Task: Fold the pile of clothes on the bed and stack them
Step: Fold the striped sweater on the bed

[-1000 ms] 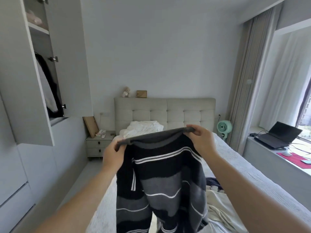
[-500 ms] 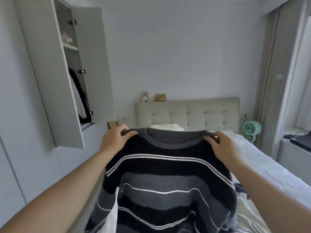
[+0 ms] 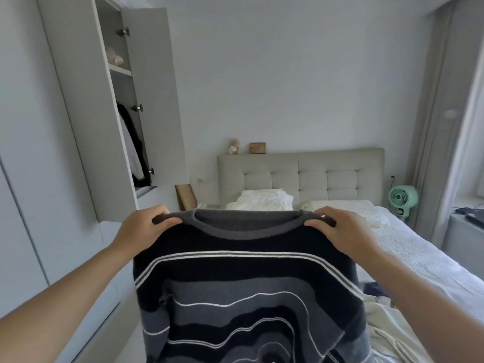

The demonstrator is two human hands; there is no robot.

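1. A striped sweater [image 3: 248, 297] is held up in the air at chest height, in front of the person and above the near end of the bed [image 3: 419, 258].
2. Its left shoulder is pinched by the left hand [image 3: 142, 227], with the thumb on the near face and the fingers curled over the top edge; the grip is narrow and closed on the knit.
3. Its right shoulder is pinched in the same manner by the right hand [image 3: 340, 231], so that both grips are filled by the one garment and nothing else is held.
4. The shoulder line is stretched nearly level between the two hands, with the collar midway; the long axis of the garment hangs straight down from the grips, and the hem is cut off by the lower edge of the view.
5. The bed surface lies below and to the right of the hanging body, so it is judged that the garment must be swung rightward and lowered to be laid flat; the right hand is the nearer to the mattress.
6. A crumpled pale garment [image 3: 392, 334] and a dark piece of cloth [image 3: 373, 289] are seen on the bed just beside the sweater's right edge; a landing spot beyond them would be needed.
7. No folded stack is visible, so the task is judged to be at an early stage.
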